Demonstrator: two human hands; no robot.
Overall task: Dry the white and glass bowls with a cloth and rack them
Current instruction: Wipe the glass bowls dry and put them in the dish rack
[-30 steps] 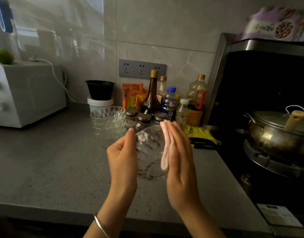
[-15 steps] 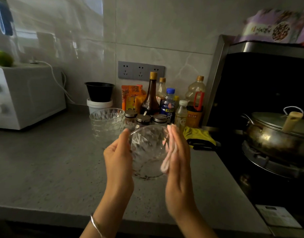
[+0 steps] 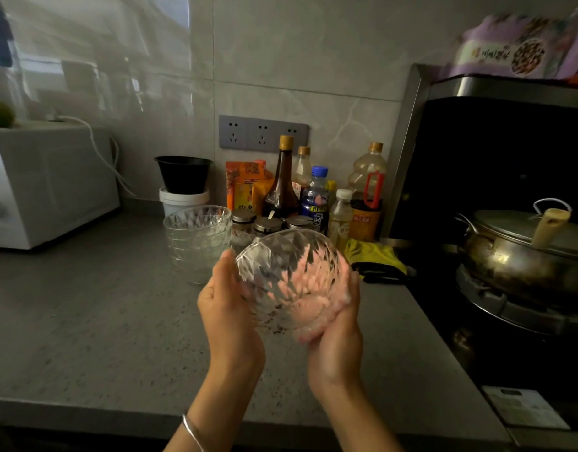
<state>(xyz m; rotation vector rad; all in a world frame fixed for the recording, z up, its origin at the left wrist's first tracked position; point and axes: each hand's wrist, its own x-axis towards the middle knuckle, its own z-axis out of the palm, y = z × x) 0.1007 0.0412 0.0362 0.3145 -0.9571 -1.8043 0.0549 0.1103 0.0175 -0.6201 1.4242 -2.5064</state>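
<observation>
Glass bowl [image 3: 286, 272], gripped by left hand [image 3: 229, 316], is dried with cloth [image 3: 309, 324] clutched in right hand [image 3: 338, 349]; racking probably follows.

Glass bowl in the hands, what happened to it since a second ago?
The glass bowl turned, and the right hand slid from its side to cup it underneath with the pink cloth. The left hand kept its grip on the side. The stacked bowls stayed put.

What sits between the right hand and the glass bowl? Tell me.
A pink cloth, which the right hand presses against the glass bowl, seen in the head view.
</observation>
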